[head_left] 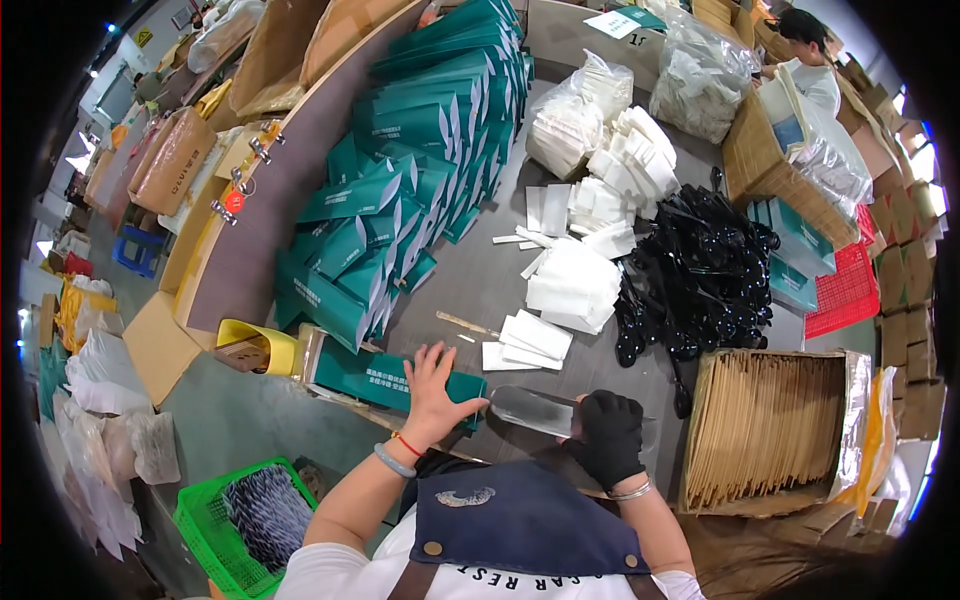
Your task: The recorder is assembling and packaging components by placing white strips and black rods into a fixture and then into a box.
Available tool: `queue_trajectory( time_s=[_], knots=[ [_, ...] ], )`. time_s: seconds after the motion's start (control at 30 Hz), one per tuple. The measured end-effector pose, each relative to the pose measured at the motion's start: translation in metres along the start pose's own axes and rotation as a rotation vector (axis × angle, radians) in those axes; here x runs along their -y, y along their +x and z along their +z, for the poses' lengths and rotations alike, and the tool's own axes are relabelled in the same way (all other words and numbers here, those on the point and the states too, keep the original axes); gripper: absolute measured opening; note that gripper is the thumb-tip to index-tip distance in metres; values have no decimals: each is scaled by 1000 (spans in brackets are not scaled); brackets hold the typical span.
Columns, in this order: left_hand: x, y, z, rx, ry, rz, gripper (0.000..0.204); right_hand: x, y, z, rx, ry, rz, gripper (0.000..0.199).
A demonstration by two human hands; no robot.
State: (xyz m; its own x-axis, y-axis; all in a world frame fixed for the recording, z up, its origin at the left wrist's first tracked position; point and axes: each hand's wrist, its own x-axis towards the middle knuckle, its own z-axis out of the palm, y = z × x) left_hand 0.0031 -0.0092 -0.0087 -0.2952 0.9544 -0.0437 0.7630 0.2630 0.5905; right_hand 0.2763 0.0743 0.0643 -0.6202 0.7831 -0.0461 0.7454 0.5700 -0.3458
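Note:
My bare left hand (435, 391) lies with its fingers spread over a flat green printed packet (345, 373) at the table's near edge. Its thumb points right, close to the end of a long, clear, plastic-looking piece (530, 409). Gripping the other end of that piece is my right hand (606, 436), in a black glove with bare fingertips. What the piece holds, if anything, I cannot make out. Just beyond lie fanned white paper packets (530, 342) and a thin wooden stick (466, 324). Black plastic-looking spoons (695, 270) are heaped to the right.
Many green packets (420, 150) are piled at the left against a low brown wall (265, 190). A carton of thin wooden sticks (765, 430) stands near right. A yellow container (255, 347) is at the left edge, a green basket (200, 520) below. A co-worker (803, 35) is far right.

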Motion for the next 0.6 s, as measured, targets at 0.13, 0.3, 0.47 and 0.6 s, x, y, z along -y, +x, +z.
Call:
queue_trajectory(
  time_s=[0.13, 0.3, 0.47, 0.6],
  knots=[
    [-3, 4, -3, -7, 3, 3, 94, 17, 16, 35, 67, 118, -41, 63],
    [-12, 27, -12, 110, 7, 33, 90, 42, 38, 56, -85, 294, -188, 63],
    [-33, 148, 14, -74, -145, 429, 56, 1, 24, 44, -383, 203, 70, 55],
    [-37, 228, 35, -145, 9, 598, 41, -15, 10, 33, -396, 196, 130, 52]
  ],
)
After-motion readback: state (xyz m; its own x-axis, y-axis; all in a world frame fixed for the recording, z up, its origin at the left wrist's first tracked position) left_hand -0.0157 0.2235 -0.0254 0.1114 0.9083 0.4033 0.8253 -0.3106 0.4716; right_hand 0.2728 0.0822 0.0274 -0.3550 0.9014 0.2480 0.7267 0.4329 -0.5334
